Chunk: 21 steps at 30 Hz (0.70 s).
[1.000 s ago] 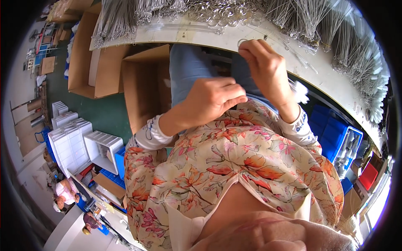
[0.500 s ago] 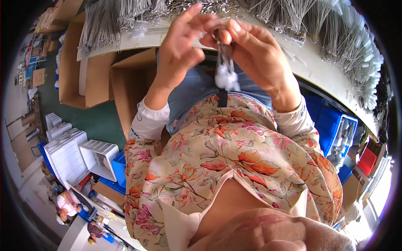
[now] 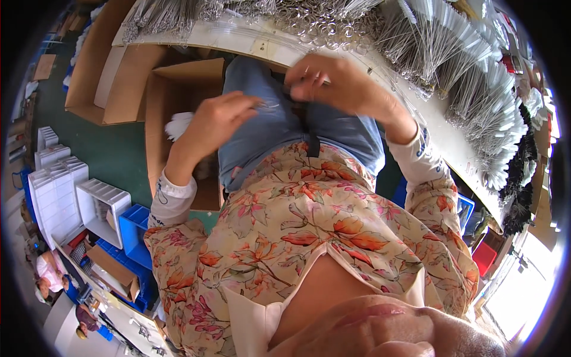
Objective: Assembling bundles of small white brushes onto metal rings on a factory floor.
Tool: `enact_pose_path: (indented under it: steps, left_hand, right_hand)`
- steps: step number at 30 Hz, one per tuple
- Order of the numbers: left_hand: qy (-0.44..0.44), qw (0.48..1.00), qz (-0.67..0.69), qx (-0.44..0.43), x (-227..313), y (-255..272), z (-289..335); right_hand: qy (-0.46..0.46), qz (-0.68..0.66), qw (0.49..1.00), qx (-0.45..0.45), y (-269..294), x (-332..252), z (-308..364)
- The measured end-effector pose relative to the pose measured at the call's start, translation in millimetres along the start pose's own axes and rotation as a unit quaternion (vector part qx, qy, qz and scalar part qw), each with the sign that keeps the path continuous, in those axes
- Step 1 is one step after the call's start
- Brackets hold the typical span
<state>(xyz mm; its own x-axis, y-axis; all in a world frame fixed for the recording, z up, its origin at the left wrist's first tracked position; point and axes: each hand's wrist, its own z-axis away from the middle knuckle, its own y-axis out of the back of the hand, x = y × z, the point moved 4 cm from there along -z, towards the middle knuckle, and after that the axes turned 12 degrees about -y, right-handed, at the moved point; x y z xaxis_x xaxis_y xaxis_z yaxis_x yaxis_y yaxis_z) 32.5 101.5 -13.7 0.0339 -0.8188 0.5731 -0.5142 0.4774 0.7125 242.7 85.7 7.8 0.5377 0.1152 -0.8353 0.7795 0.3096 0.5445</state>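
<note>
My left hand (image 3: 223,119) is over my left thigh, beside the open cardboard box (image 3: 156,107). Its fingers point right, blurred by motion. White bristle heads of small brushes (image 3: 178,126) show just left of that hand, in front of the box opening; their handles are hidden, and whether the hand holds them I cannot tell. My right hand (image 3: 336,84) is near the table edge above my lap. Its fingers are bent and smeared, so a hold on anything cannot be made out. Loose metal rings (image 3: 324,30) lie on the table beyond it.
The pale table (image 3: 262,44) carries several bundles of wire-handled brushes (image 3: 476,89), with black-bristled ones (image 3: 517,184) farther right. Another cardboard box (image 3: 89,77) stands at the left. White crates (image 3: 104,208) and a blue crate (image 3: 135,232) sit on the floor. Two people are visible at lower left.
The hands, earlier together round a ring with white brushes hanging from it, are now apart. My left hand moved left and nearer me; the brushes now show beside it. My right hand moved slightly nearer.
</note>
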Motion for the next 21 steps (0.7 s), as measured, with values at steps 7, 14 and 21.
enact_pose_path:
  steps: [7,14,21]
  left_hand:
    - [0.395,0.909,-0.120,0.063,-135,-45,226]
    - [0.513,0.765,-0.276,-0.276,-140,-219,490]
    - [0.462,0.879,-0.116,0.011,-171,-220,413]
  right_hand:
    - [0.034,0.493,0.812,0.310,70,27,-57]
    - [0.061,0.550,0.763,0.333,53,45,-82]
    - [-0.001,0.475,0.843,0.253,82,15,-59]
